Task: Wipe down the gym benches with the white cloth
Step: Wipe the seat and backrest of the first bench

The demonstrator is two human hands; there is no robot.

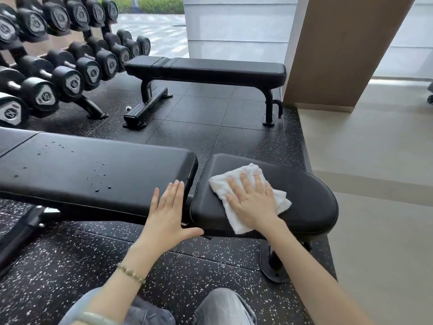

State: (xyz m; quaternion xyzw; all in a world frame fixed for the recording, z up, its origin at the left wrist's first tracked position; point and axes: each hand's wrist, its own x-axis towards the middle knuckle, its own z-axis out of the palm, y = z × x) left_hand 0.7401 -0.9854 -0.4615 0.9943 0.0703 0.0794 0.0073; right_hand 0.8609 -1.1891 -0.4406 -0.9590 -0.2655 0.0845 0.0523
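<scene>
Wiping the short pad [304, 200] of the near desk [150, 207] with the white cloth [220, 184].
The right grip [254, 202] lies flat, fingers spread, pressing the white cloth onto the short pad. The left grip [168, 214] is open too, fingers straight, at the long pad's [93, 170] end. Best way: flat palm, firm push, long rows, then go for the water drops [98, 181].

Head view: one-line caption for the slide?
Right hand presses a white terry cloth onto the black padded bench seat; open left hand at the droplet-spotted black back pad edge.
</scene>
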